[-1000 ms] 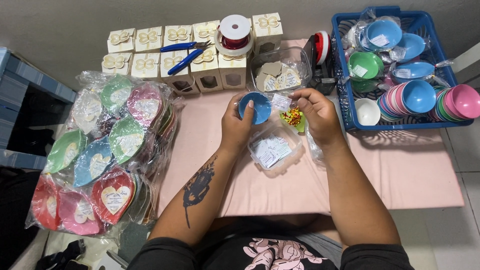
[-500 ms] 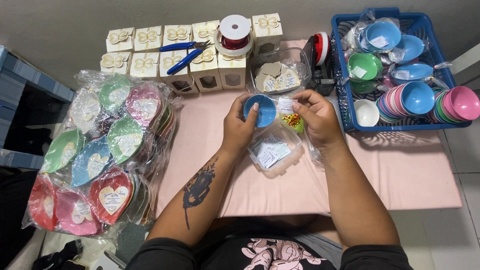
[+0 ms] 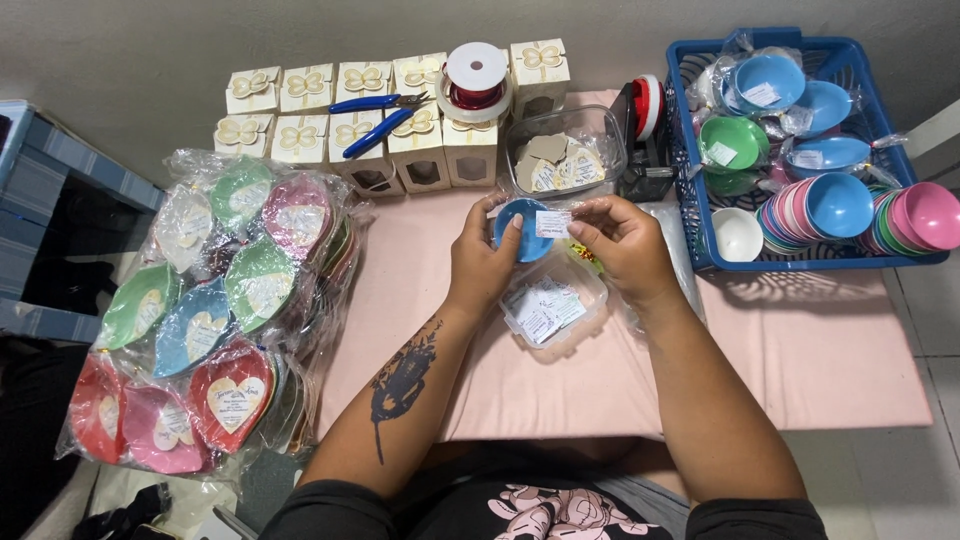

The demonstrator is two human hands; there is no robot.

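The left hand [image 3: 482, 262] grips a blue bowl [image 3: 522, 228] while the right hand [image 3: 625, 245] pinches a label [image 3: 552, 223] over it, which probably wants laying flat, pressed from 1 edge.

Hands [image 3: 560, 250] holding blue bowl [image 3: 522, 228], white label [image 3: 552, 223]

1. A plain grey wall [image 3: 150, 40] runs along the far side, evenly lit.
2. A pink-covered table [image 3: 800, 370] stands against it.
3. Pale floor tiles [image 3: 920, 480] show near right.
4. A blue-grey striped piece of furniture [image 3: 60, 160] sits at left.
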